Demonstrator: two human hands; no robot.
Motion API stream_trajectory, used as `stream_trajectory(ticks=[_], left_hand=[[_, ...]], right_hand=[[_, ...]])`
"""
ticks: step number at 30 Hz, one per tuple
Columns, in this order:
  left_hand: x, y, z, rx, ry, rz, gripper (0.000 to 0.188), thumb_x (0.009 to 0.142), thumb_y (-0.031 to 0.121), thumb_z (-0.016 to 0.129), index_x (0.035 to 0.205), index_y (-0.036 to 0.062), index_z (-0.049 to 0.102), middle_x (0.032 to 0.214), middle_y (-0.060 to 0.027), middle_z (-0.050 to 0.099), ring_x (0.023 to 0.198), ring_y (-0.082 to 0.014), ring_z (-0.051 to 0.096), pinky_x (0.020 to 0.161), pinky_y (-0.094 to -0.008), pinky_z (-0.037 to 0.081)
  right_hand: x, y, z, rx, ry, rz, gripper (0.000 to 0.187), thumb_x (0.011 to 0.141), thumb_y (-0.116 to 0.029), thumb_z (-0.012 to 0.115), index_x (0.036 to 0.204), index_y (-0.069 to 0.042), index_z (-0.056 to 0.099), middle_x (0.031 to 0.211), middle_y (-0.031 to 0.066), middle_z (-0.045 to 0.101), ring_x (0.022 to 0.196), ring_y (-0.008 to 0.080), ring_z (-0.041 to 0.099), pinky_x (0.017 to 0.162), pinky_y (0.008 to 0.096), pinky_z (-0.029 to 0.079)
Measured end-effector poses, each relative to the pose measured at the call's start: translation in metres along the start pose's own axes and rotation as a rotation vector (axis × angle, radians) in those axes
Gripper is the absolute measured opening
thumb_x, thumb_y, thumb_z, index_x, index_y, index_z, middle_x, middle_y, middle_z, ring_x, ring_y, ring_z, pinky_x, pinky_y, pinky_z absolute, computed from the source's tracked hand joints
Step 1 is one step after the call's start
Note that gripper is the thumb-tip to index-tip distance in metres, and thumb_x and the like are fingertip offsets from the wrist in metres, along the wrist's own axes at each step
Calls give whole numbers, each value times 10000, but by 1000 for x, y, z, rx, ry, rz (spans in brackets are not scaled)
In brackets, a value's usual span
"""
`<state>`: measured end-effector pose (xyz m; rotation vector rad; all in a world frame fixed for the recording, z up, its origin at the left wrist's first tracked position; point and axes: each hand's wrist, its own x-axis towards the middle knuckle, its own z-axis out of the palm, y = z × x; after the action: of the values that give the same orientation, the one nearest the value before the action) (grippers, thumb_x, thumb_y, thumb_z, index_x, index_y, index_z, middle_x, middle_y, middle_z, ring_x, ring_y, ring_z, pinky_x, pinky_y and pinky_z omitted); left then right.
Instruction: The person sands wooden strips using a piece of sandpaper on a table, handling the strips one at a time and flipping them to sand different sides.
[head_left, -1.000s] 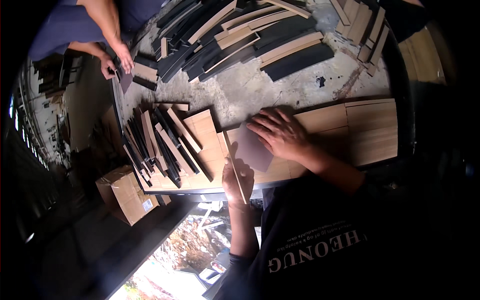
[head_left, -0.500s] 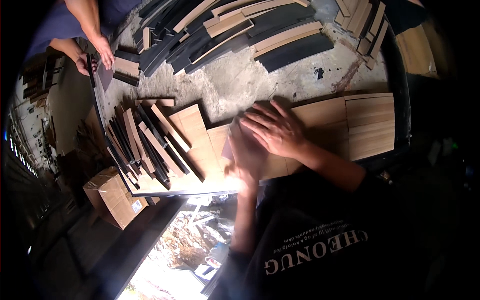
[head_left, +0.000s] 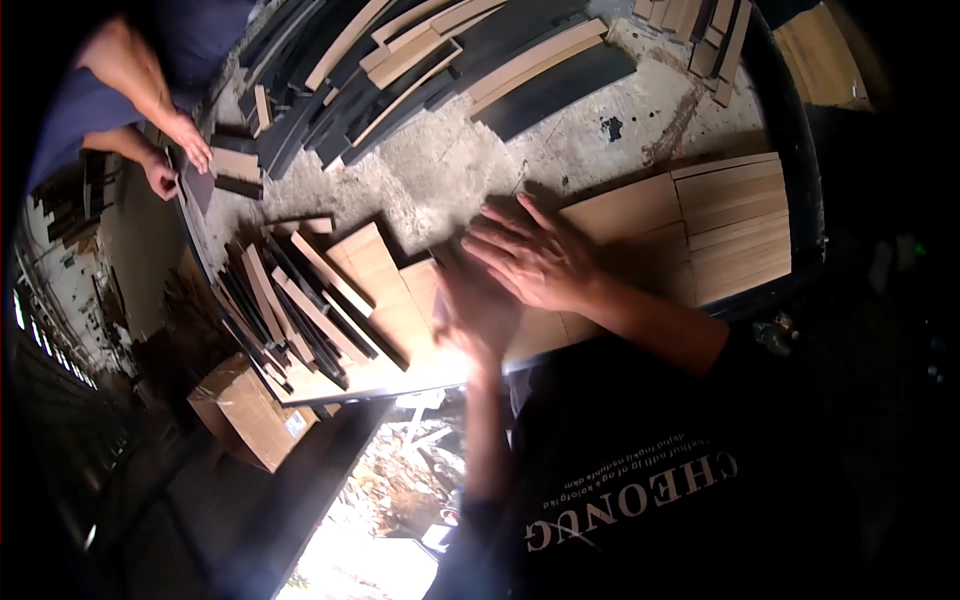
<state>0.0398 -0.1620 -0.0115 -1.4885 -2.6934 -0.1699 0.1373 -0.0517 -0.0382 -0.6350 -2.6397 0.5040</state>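
Observation:
A row of light wooden boards [head_left: 630,215] lies along the near edge of the table. My right hand [head_left: 540,258] rests flat on the boards, fingers spread. Just left of it, my left hand [head_left: 468,305] is smeared by motion over the same boards. Under and beside that hand shows a brownish sheet [head_left: 507,318] that looks like sandpaper, mostly covered by the hand. Left of my hands, thin black and light wood strips [head_left: 315,310] lie fanned across the boards.
Dark and light wood strips [head_left: 400,85] cover the far part of the worn table [head_left: 440,180], with more stacked at far right [head_left: 715,45]. A co-worker's hands [head_left: 180,155] touch a brownish sheet at far left. A cardboard box [head_left: 250,410] stands below the table's left edge.
My left hand has slid a little left and up over the boards, blurred throughout. My right hand stays spread on the boards. The whole view has shifted slightly.

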Motion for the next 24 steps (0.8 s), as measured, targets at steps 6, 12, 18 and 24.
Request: stream_trajectory(ticks=[6,12,18,24], left_hand=[[104,-32,-14,-215,-55,-150,579,912,180,423,1437,14,245,1194,-211,578,653,-272,658,556,-353,515],[-39,-17,39,-36,158,100,533,930,20,336,1454,47,243,1430,-127,398,782,-233,667,616,-291,531],[72,-25,-6,-245,-133,-202,517,926,117,380,1422,7,286,1401,-171,407,971,-297,646,762,-333,530],[-2,-12,24,-423,222,-35,459,952,109,412,1396,11,354,1306,-130,534,941,-221,661,716,-271,542]], right_hand=[[8,1,-8,-23,-31,-6,392,878,-351,532,1223,-172,581,1278,8,544,1281,202,408,1110,514,160],[7,2,0,60,-47,40,397,899,-339,505,1246,-156,565,1333,11,520,1312,197,383,1110,492,188],[10,-1,-10,22,-78,-16,407,881,-332,526,1239,-143,566,1307,8,531,1282,190,412,1100,490,209],[4,1,1,-43,-34,-3,422,878,-369,531,1248,-169,568,1307,-10,541,1290,176,409,1112,483,185]])
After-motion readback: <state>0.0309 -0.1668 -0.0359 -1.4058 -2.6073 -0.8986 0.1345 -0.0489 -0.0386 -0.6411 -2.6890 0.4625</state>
